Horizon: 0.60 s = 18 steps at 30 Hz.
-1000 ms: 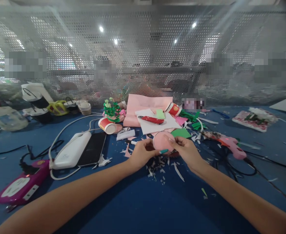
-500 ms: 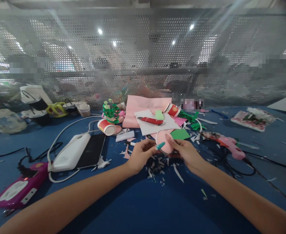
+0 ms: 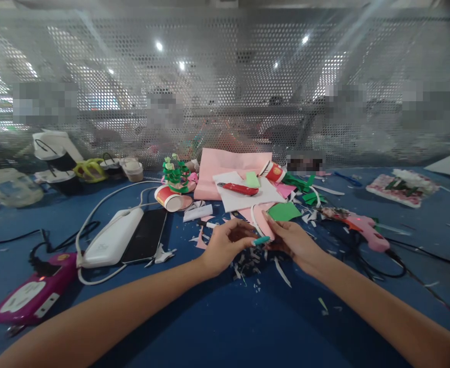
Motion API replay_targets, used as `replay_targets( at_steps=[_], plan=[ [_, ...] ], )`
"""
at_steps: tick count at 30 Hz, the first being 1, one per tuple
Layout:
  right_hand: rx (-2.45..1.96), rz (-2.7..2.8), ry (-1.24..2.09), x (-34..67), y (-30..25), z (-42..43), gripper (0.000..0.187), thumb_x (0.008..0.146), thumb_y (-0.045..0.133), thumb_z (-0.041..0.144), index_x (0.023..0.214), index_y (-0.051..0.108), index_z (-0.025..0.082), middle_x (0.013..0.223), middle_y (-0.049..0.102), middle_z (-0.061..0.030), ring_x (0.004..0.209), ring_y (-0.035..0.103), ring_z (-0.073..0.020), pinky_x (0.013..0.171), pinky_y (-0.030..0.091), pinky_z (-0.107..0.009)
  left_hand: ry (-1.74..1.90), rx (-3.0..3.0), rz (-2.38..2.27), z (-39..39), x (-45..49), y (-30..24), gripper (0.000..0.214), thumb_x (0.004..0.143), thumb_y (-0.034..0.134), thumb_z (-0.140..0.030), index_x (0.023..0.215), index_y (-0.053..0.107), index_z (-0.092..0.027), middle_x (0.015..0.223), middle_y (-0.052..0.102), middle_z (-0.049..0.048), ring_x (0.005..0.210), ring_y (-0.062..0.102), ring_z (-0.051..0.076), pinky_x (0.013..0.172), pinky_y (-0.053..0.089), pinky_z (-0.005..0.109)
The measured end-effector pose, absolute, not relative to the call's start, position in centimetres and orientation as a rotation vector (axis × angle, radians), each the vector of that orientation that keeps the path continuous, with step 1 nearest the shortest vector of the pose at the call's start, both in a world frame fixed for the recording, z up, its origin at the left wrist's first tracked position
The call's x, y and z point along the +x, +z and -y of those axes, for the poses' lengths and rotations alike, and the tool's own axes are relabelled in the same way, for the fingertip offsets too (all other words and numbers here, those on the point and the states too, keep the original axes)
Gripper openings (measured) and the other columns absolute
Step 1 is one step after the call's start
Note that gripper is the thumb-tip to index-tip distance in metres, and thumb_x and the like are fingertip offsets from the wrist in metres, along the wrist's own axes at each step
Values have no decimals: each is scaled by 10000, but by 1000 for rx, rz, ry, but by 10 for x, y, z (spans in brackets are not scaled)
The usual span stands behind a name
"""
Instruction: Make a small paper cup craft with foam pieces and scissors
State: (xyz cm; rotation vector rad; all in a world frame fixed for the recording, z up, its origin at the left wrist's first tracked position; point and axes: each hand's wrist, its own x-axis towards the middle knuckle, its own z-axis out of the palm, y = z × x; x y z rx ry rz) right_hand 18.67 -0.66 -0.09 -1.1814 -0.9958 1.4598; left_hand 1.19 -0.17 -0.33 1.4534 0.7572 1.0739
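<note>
Left hand (image 3: pixel 227 243) and right hand (image 3: pixel 291 240) pinched pink paper disc (image 3: pixel 262 223), tilted between them over paper scraps (image 3: pixel 253 267). Disc appeared already cut round; remaining work on it unclear. Green paper-leaf plant (image 3: pixel 177 175), left and farther back, looked assembled. Box cutter (image 3: pixel 237 189) and glue gun (image 3: pixel 366 232) lay unheld.

Disc (image 3: pixel 262 224) – matt ppr | pwr bank (image 3: pixel 113 239) smooth plas. | panel (image 3: pixel 217 87) – perf. metal
</note>
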Motion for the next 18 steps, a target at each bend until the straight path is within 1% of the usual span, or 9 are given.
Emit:
replay_targets(
  at_steps=[3,6,8,10,11,13,15,18],
  plan=[
    [-1178,987,1465,186,0,7,437,575,766,567,626,627,156,545,614,-18,479,534,-117,488,515,-251,1069,1489,-769,3,11,-3,258,672,749,-319,850,619,-185,816,695,27,770,651,152,741,510,276],
    [-1167,990,1457,187,-1,6,430,599,753,562,666,638,153,596,638,-22,514,558,-123,527,530,-262,1097,1466,-848,2,11,-1,230,732,678,-399,768,602,-185,699,669,4,657,637,140,643,509,256],
    [-1157,989,1426,189,-3,5,414,602,762,538,692,645,152,645,661,-29,545,583,-132,548,533,-269,1127,1398,-924,0,10,0,298,761,614,-476,717,568,-184,582,626,-15,534,601,129,518,473,234],
    [-1151,974,1383,191,-5,3,397,579,793,497,719,654,152,689,677,-32,569,601,-143,553,532,-275,1161,1319,-976,-2,9,1,388,758,574,-551,661,536,-177,491,572,-23,428,547,115,412,401,211],
    [-1150,963,1364,191,-6,3,397,562,807,481,727,657,153,706,681,-34,580,608,-150,554,533,-280,1171,1282,-994,-3,9,0,435,754,552,-587,626,521,-173,456,544,-21,390,520,109,379,367,206],
    [-1136,934,1335,192,-6,2,404,524,832,458,720,653,153,728,682,-38,608,618,-165,560,543,-293,1172,1245,-1009,-5,9,-1,511,757,500,-639,564,501,-165,420,509,-9,363,500,106,364,352,208],
    [-1106,902,1323,192,-6,3,417,498,845,446,726,652,155,751,681,-38,638,622,-171,574,551,-297,1165,1279,-996,-5,10,-2,499,766,502,-620,600,539,-151,481,550,12,413,528,109,401,390,215],
    [-1075,849,1313,186,-5,6,443,490,844,450,772,652,166,783,685,-31,664,630,-173,592,555,-302,1162,1473,-956,-4,13,-3,347,714,662,-467,847,603,-151,760,647,43,633,593,124,535,463,218]
  ],
)
